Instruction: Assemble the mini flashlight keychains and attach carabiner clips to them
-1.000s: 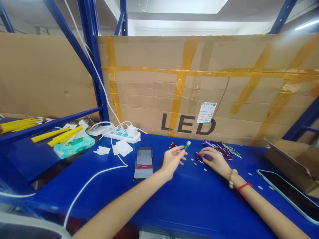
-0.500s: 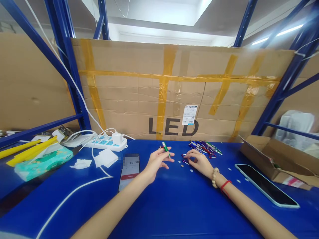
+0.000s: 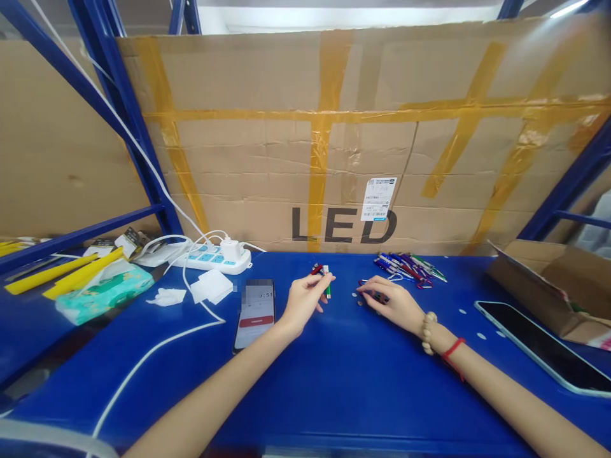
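My left hand (image 3: 305, 300) is closed around a small green tube with a silver end (image 3: 328, 289), like a mini flashlight, gripped between thumb and fingers. Just behind those fingers lies a red piece (image 3: 317, 269) on the blue tabletop. To the right, my right hand (image 3: 389, 300) is low over the surface, fingertips bent together; whatever they pinch is too small to make out. A small round disc (image 3: 359, 303) lies by its fingertips, and dark bits show partly beneath the palm. Behind this hand is a pile of blue, red, purple and green metal tubes (image 3: 409, 268).
A phone (image 3: 255, 316) with a lit screen lies left of my left hand, near a white power strip (image 3: 214, 261) and trailing cable. At right are another phone (image 3: 539, 343) and an open cardboard box (image 3: 539, 286). A tall cardboard sheet (image 3: 248, 178) walls off the back.
The view has tilted down. My left hand has turned the green tube more upright and closed its fingers further. My right hand stays low over the small pieces, its fingers shifted slightly.
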Action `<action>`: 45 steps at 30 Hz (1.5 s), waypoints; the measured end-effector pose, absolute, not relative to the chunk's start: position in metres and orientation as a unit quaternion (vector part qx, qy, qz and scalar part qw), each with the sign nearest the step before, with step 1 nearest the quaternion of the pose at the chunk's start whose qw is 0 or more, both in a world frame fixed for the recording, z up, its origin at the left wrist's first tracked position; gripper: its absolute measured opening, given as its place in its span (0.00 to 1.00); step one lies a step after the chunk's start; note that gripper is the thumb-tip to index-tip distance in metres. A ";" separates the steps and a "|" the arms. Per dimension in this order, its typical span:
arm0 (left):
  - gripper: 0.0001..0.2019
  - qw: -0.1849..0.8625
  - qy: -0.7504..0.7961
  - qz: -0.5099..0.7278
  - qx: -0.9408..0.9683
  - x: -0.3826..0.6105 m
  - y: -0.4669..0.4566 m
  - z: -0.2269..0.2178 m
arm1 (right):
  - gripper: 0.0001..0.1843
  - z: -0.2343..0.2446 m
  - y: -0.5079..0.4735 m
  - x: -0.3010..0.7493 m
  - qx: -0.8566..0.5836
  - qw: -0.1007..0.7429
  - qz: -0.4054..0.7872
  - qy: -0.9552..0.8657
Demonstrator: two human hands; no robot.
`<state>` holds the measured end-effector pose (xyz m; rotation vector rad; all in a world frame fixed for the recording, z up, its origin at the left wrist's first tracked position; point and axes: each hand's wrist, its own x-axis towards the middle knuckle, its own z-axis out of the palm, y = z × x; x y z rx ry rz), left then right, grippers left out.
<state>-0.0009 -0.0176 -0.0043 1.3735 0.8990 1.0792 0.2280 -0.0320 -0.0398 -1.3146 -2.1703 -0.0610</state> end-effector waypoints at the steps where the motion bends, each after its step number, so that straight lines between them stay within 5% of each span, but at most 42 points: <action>1: 0.18 0.550 0.390 0.467 0.572 -0.001 -0.017 -0.004 | 0.12 -0.040 -0.033 0.228 -0.497 0.290 -0.026 -0.817; 12: 0.22 0.537 0.410 0.447 0.586 0.002 -0.013 -0.017 | 0.14 -0.033 -0.039 0.223 -0.531 0.213 -0.023 -0.820; 29: 0.10 0.530 0.413 0.417 0.612 0.012 -0.031 -0.019 | 0.13 -0.029 -0.041 0.232 -0.498 0.223 0.023 -0.838; 45: 0.14 0.585 0.378 0.429 0.575 0.017 -0.041 -0.015 | 0.10 -0.034 -0.041 0.223 -0.478 0.236 0.005 -0.846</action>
